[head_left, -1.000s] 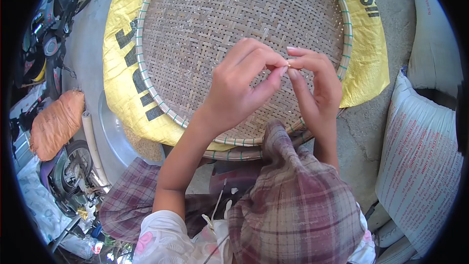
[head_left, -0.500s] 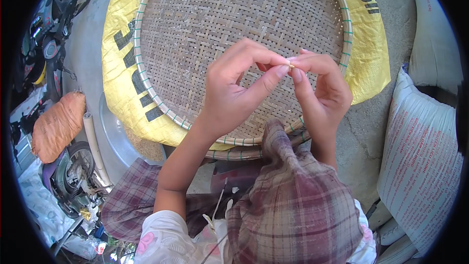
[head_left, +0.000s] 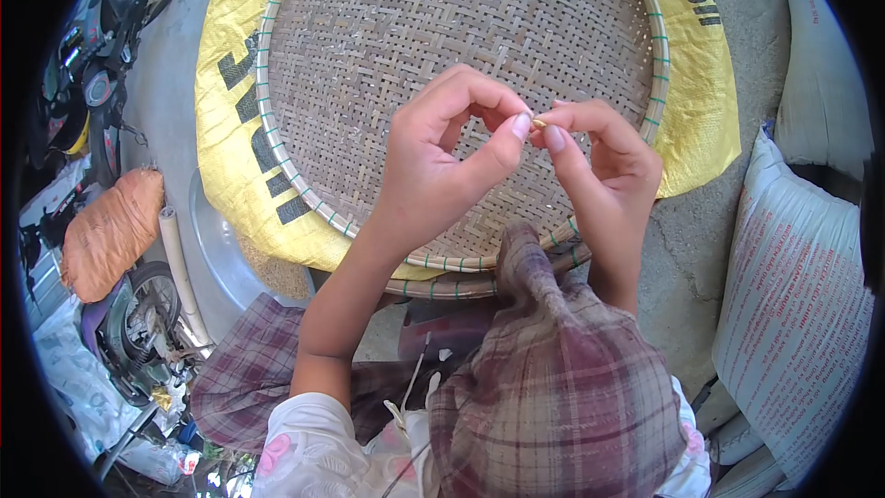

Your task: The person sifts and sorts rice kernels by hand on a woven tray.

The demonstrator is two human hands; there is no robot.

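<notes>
Both hands, left hand (head_left: 433,166) and right hand (head_left: 604,171), pinched one tiny grain (head_left: 538,122) between closed fingertips, raised over the woven tray's (head_left: 369,28) five o'clock rim.

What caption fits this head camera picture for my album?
Two hands, left hand and right hand, pinch a tiny grain above a woven tray.

left hand (head_left: 433,166): raised, thumb and forefinger pinched, other fingers curled, forearm bare. right hand (head_left: 604,171): raised opposite, thumb and forefinger pinched; fingertips of both hands meeting.
</notes>
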